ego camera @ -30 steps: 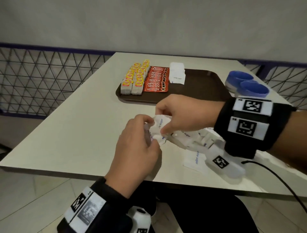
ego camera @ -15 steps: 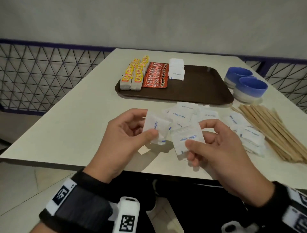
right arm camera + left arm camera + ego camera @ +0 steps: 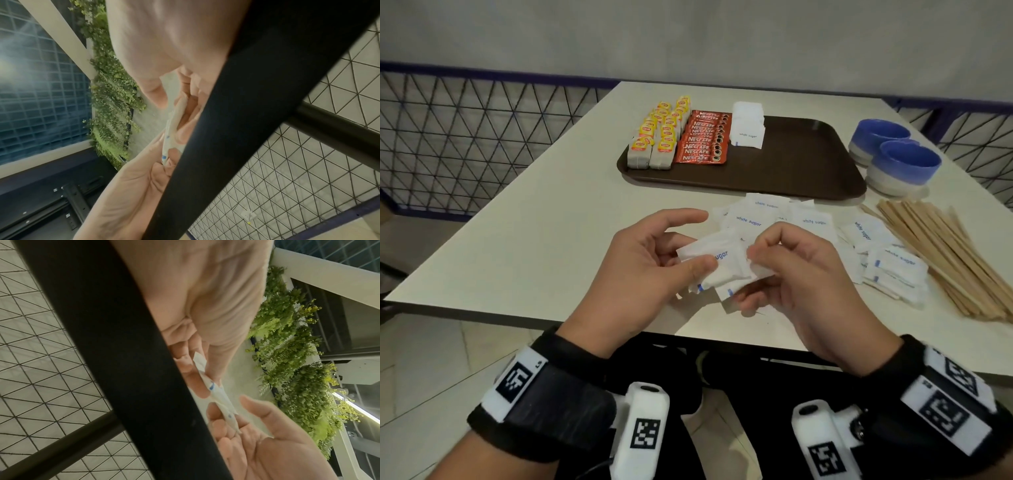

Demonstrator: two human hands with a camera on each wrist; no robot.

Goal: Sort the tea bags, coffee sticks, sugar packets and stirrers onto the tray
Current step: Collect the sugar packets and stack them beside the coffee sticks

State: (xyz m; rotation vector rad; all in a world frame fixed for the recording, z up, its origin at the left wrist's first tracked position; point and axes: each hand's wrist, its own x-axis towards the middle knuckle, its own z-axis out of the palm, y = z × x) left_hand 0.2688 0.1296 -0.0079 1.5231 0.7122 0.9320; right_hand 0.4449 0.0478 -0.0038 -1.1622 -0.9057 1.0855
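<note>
Just above the table's near edge, my left hand [image 3: 690,255] and right hand [image 3: 755,274] together pinch a small stack of white sugar packets [image 3: 726,274]. The left thumb lies on top of the stack, and the right hand's fingers curl round its right end. The left wrist view shows the stack edge-on [image 3: 218,394], as does the right wrist view [image 3: 173,129]. On the brown tray [image 3: 801,164] lie rows of tea bags [image 3: 654,140], red coffee sticks [image 3: 703,142] and a pile of sugar packets [image 3: 748,125]. Loose sugar packets [image 3: 811,222] and wooden stirrers [image 3: 945,260] lie on the table.
Two blue bowls [image 3: 893,157] stand to the right of the tray. The tray's right half is bare. A wire-mesh fence [image 3: 465,137] runs behind and to the left of the white table [image 3: 534,222].
The right hand picked a packet from the loose pile and drew back. It has now brought that packet onto the stack in the left hand, so both hands meet.
</note>
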